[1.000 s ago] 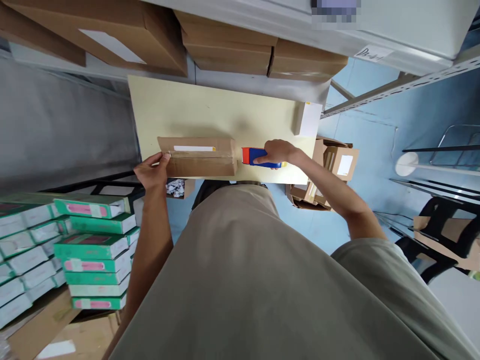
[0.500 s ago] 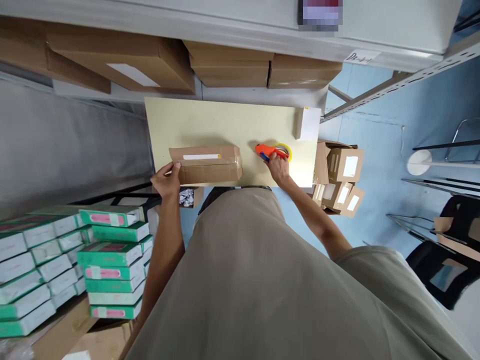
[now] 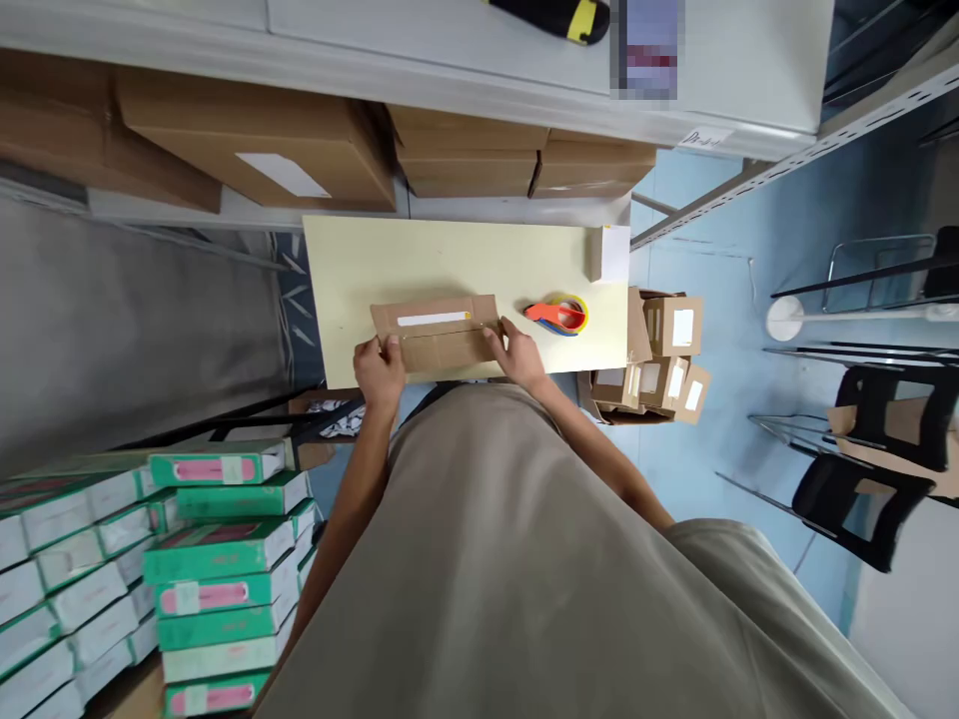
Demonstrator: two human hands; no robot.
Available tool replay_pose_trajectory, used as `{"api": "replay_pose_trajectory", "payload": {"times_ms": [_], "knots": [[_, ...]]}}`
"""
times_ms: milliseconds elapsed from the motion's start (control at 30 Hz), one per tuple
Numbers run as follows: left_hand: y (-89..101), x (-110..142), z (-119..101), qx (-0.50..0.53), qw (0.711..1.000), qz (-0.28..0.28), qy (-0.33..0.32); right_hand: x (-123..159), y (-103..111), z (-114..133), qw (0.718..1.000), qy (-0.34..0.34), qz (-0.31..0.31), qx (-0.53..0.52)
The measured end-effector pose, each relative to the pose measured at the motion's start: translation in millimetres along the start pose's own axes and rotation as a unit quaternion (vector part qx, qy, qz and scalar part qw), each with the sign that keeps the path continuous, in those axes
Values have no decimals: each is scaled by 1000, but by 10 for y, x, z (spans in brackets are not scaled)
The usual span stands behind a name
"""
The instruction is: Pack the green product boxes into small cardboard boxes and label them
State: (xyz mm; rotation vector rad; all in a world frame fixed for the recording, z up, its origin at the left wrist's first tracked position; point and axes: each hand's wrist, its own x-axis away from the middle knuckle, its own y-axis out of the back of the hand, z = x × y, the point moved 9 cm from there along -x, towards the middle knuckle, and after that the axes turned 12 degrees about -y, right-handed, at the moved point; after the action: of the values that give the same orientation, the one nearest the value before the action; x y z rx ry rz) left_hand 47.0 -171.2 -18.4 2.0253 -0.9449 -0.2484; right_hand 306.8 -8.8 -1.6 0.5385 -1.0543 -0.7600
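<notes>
While the left hand [image 3: 379,371] has its grip closed on the left end of the carton [image 3: 442,350], thumb on top, the right hand [image 3: 518,358] is at the carton's right end, its grip narrowed to a small gap between thumb and forefinger, with the carton's edge in it; how firmly it presses, I cannot tell. The carton lies lengthwise on the near part of the pale yellow worktop [image 3: 360,260], a white label [image 3: 431,320] along its upper face and a dark seam in front of that label. Just to the right of the carton rests an orange tape dispenser [image 3: 558,315] with a yellow-edged roll. Beyond the carton, farther right, stands a white box [image 3: 614,254]. Large brown boxes [image 3: 472,172] line up behind the carton, past the worktop's far edge. Left of the carton and nearer the person, green and white boxes [image 3: 217,559] are stacked.
</notes>
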Motion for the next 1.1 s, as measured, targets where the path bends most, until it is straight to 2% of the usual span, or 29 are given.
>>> {"api": "replay_pose_trajectory", "payload": {"times_ms": [67, 133, 300, 500, 633, 733, 800, 867, 933, 1100], "knots": [[-56, -11, -15, 14, 999, 31, -23, -51, -118, 65, 998, -49, 10, 24], [-106, -32, 5, 24, 997, 68, -28, -123, -148, 57, 997, -69, 6, 41], [-132, -139, 132, 7, 989, 150, -14, -168, -97, -12, 999, -30, -4, 31], [-59, -123, 207, 53, 978, 193, -60, 67, 0, 59, 985, -37, -170, -4], [18, -10, 110, 57, 974, 183, -117, 212, -6, 123, 979, -47, -196, -17], [95, -36, -40, 92, 970, 156, -163, 255, 144, 178, 973, -49, -223, -32], [155, -126, -88, 111, 971, 130, -169, 251, 250, 240, 971, -38, -233, -39], [214, -237, -79, 113, 976, 96, -162, 242, 314, 305, 970, -19, -239, -43], [241, -315, -13, 108, 981, 69, -144, 224, 290, 309, 972, -14, -229, -47], [75, -237, 327, 122, 989, 78, -27, 153, -146, 68, 990, -53, -107, -78]]}}
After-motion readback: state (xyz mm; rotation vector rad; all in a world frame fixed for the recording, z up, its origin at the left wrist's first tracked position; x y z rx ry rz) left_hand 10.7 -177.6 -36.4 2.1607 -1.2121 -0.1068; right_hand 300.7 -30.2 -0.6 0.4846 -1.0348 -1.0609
